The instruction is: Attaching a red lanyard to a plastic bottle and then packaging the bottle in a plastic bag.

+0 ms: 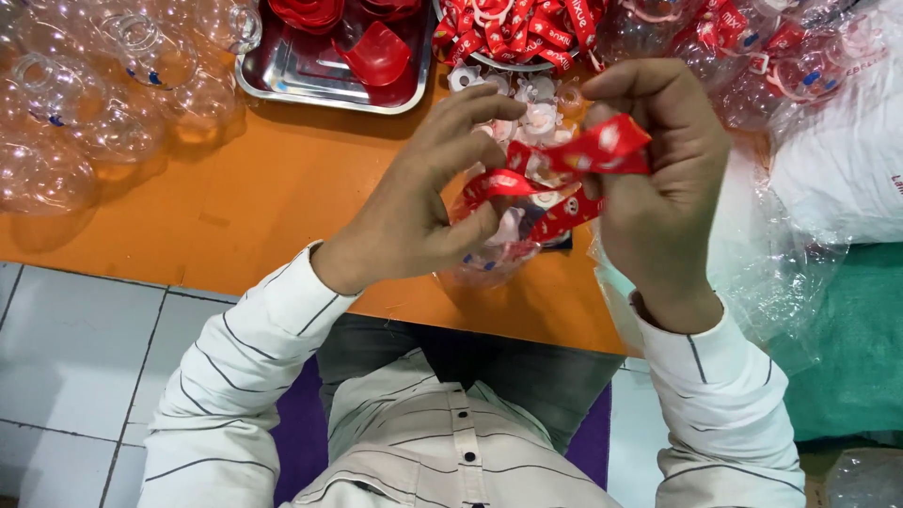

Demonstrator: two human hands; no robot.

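Observation:
My left hand [414, 202] grips a small clear plastic bottle-shaped container [497, 252] just above the orange table's front edge. A red ribbon strap [574, 160] with white print loops over the container's top. My right hand [658, 179] pinches that ribbon between thumb and fingers, holding one end up and level. Both hands meet over the container, and its lower part is half hidden behind my left fingers.
Several clear plastic containers [85, 103] lie on the orange table [235, 198] at the left. A steel tray [310, 80] with red lids stands at the back. Behind it sits a bowl of red ribbons [527, 33], with white caps [527, 94] before it. Plastic bags [828, 141] pile at right.

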